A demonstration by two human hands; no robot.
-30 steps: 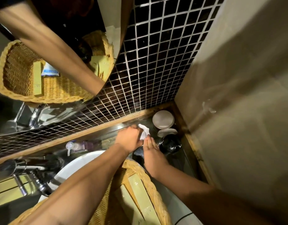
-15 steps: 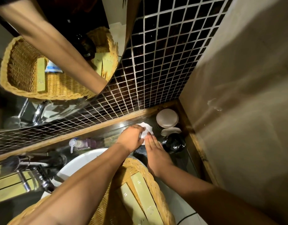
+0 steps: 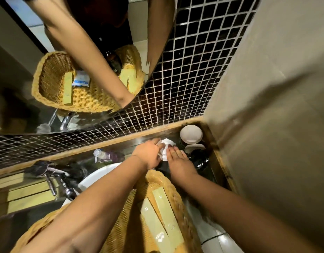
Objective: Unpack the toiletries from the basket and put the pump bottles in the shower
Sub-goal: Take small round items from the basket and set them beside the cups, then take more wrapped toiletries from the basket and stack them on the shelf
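Basket [image 3: 173,187]: wicker, sits at bottom centre over the rim of the white basin [image 3: 95,177]. Contents seen directly: two long pale-green packets [image 3: 163,212] lying side by side; the rest is hidden under my L forearm. Mirror [image 3: 20,73] shows the basket's reflection w/ a blue-and-white sachet [image 3: 81,81] and a dark bottle [image 3: 114,61]; can't tell if it has a pump. Pump bottle [image 3: 105,155]: clear, purplish liquid, on the ledge [image 3: 113,143] behind the basin, well apart from both hands. L hand [image 3: 148,155]: fingers curled, pinching a small white packet [image 3: 165,149] at the back of the ledge. R hand [image 3: 179,161]: fingers straight and together, tips resting on the same packet, gripping nothing. Corner, just right of the hands: jar w/ round pale lid [image 3: 191,134], a white lid or dish [image 3: 194,147] in front of it, then a glossy dark vessel [image 3: 200,160] beside my R hand. Chrome tap [image 3: 61,181] left of the basin, stacked pale-green boxes [image 3: 28,195] further left. Ledge edged in wood; black mosaic tile wall [image 3: 194,61] behind, plain beige wall [image 3: 276,106] at right.
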